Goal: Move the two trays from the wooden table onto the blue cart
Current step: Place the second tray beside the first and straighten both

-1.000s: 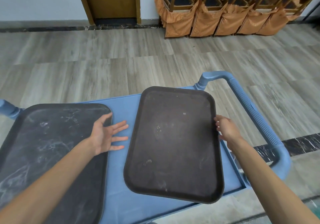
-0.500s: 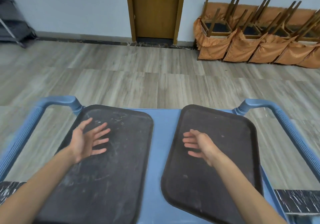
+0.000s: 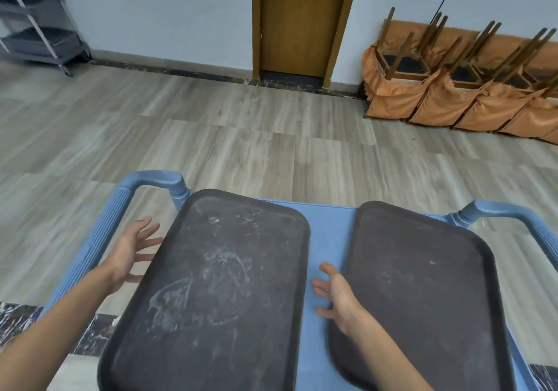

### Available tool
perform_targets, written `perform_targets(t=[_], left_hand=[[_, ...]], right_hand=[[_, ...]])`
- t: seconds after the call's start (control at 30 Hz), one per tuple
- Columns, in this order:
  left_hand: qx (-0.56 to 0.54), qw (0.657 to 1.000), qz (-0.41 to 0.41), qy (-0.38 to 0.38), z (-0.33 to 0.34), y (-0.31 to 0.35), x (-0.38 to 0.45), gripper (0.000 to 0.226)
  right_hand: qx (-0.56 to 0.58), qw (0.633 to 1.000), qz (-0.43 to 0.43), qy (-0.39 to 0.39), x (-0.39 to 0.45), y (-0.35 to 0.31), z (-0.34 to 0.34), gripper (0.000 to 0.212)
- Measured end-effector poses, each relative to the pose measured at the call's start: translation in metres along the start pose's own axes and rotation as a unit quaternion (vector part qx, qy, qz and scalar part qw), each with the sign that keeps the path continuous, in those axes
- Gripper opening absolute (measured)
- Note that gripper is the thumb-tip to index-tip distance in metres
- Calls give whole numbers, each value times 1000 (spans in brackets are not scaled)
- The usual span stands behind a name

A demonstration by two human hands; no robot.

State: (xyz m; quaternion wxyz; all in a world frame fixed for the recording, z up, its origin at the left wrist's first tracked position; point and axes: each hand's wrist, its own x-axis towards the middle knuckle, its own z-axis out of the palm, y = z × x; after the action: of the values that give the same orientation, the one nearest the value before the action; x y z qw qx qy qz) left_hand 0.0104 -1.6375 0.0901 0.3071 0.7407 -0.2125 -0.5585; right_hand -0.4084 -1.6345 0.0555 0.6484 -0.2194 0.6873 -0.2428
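Note:
Two dark, scuffed trays lie side by side on the blue cart [image 3: 327, 233]. The left tray [image 3: 217, 294] carries pale scratch marks; the right tray [image 3: 422, 297] sits slightly turned. My left hand [image 3: 129, 254] hovers open beside the left tray's outer edge, fingers spread, holding nothing. Between the two trays, over the blue strip, is my right hand [image 3: 338, 297], also open, its edge next to the right tray's rim. The wooden table is out of view.
The cart has ribbed blue handles at the left [image 3: 105, 227] and right [image 3: 540, 233]. Beyond lies wood-look floor, a brown door [image 3: 299, 22], stacked overturned chairs in orange covers [image 3: 465, 88] at the right wall, and a metal rack [image 3: 33, 19] at the far left.
Both hands have lifted off the tray surfaces and shifted left: the left hand now sits outside the left tray, the right hand between the trays. The view has panned left and up.

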Motion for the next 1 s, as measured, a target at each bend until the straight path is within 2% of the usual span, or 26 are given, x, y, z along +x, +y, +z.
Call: perform_targets(t=[0.13, 0.27, 0.4, 0.7, 1.0], left_hand=[[-46, 999, -3, -21, -10, -3, 1, 66], [-113, 993, -18, -41, -21, -6, 4, 74], [-130, 990, -25, -49, -25, -5, 4, 79], [-150, 986, -34, -59, -18, -8, -6, 92], [-149, 986, -22, -67, 6, -29, -14, 89]], right_hand=[[109, 994, 8, -19, 0, 6, 9, 42], [167, 986, 16, -20, 4, 11, 4, 52], [199, 979, 15, -34, 5, 13, 1, 61], [167, 985, -14, -29, -3, 2, -10, 72], [116, 993, -13, -15, 1, -10, -17, 71]])
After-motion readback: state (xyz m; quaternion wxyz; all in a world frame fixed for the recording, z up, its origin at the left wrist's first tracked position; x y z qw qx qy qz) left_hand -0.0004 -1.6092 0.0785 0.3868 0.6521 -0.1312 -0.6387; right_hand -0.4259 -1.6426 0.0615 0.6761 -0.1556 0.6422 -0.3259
